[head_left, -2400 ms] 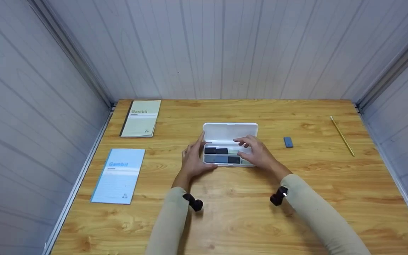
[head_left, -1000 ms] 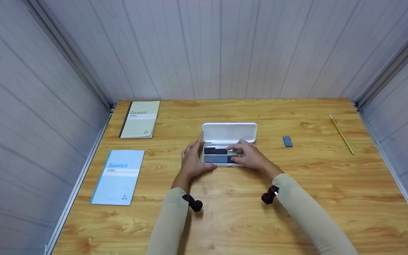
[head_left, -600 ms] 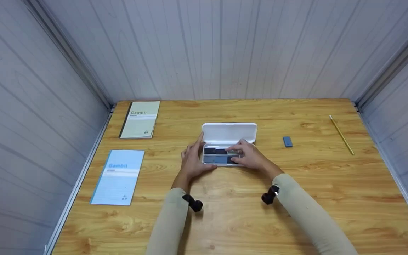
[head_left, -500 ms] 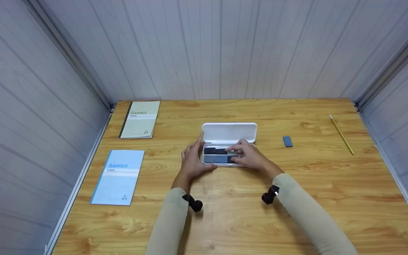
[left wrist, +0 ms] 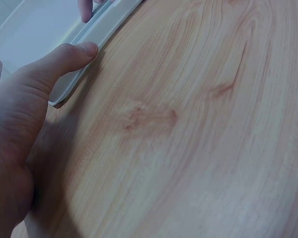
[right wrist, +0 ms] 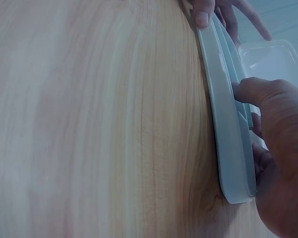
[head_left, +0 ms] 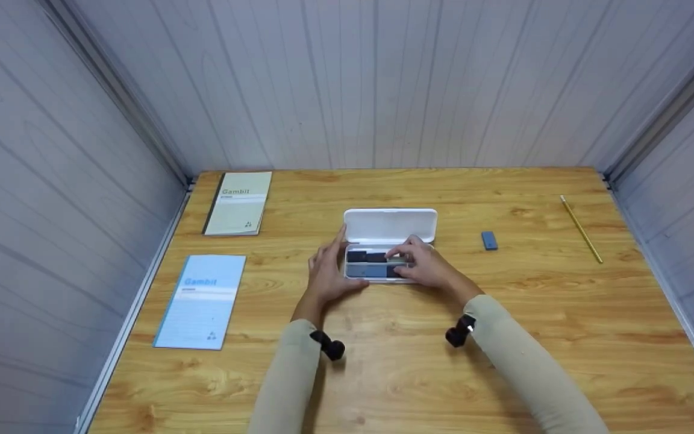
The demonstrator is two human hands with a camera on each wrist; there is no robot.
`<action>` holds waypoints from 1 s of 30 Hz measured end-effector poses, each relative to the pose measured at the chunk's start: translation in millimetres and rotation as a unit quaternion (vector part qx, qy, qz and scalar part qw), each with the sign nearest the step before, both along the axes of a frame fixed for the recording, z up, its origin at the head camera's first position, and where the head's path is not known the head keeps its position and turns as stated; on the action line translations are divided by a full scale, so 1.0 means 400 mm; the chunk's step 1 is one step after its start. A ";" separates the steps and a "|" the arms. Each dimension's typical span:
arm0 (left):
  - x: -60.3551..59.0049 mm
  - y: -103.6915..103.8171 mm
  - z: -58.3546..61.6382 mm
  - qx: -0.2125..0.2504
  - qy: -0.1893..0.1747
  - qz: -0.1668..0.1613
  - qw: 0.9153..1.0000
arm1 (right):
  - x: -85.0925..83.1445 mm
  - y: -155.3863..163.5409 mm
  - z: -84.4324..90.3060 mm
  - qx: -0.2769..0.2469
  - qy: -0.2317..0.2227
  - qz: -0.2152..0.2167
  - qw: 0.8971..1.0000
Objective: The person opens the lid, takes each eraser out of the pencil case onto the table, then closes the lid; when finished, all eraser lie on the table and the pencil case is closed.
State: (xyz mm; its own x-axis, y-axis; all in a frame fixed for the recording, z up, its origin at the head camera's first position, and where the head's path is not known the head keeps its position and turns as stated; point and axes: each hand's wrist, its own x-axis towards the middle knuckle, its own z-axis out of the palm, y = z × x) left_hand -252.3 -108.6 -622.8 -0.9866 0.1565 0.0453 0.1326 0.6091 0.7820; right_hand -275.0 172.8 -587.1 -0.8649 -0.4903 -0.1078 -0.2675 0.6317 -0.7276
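Note:
A white pencil case lies opened on the table, its lid tipped back and its tray split lengthwise into two compartments. My left hand holds the case's left end, thumb on the front rim and index finger reaching up beside the lid. In the rear compartment are dark blocks; a blue-grey block and a dark one fill the front compartment. My right hand reaches into the tray's right half, index finger over the rear compartment, thumb at the front one. I cannot tell whether these fingers pinch anything.
A blue eraser lies right of the case, and a yellow pencil farther right. On the left are a cream notebook and a light-blue notebook. Panel walls border the wooden table.
My right hand moved left and lower into the tray, its fingers coming closer to the blocks. Since then it has shifted only slightly. The left hand keeps its hold on the case.

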 end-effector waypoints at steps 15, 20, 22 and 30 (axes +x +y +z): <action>0.001 0.005 0.002 -0.005 0.008 0.003 1.000 | -0.002 0.008 -0.026 -0.130 0.084 -0.090 0.984; 0.000 0.004 0.000 -0.001 0.005 0.002 1.000 | -0.004 0.007 -0.025 -0.143 0.087 -0.107 0.980; -0.003 0.002 -0.004 0.006 0.000 0.002 1.000 | -0.004 0.007 -0.024 -0.145 0.090 -0.109 0.979; -0.001 0.000 -0.001 0.004 0.004 0.001 1.000 | -0.001 0.007 -0.007 -0.152 0.078 -0.107 0.980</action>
State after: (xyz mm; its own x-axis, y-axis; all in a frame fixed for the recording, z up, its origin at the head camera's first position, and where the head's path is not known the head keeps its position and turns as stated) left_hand -252.9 -108.4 -623.2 -0.9866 0.1536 0.0555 0.1381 0.6024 0.7862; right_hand -275.5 175.6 -589.9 -0.9456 -0.2858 0.1556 -0.2750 0.4465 -0.8515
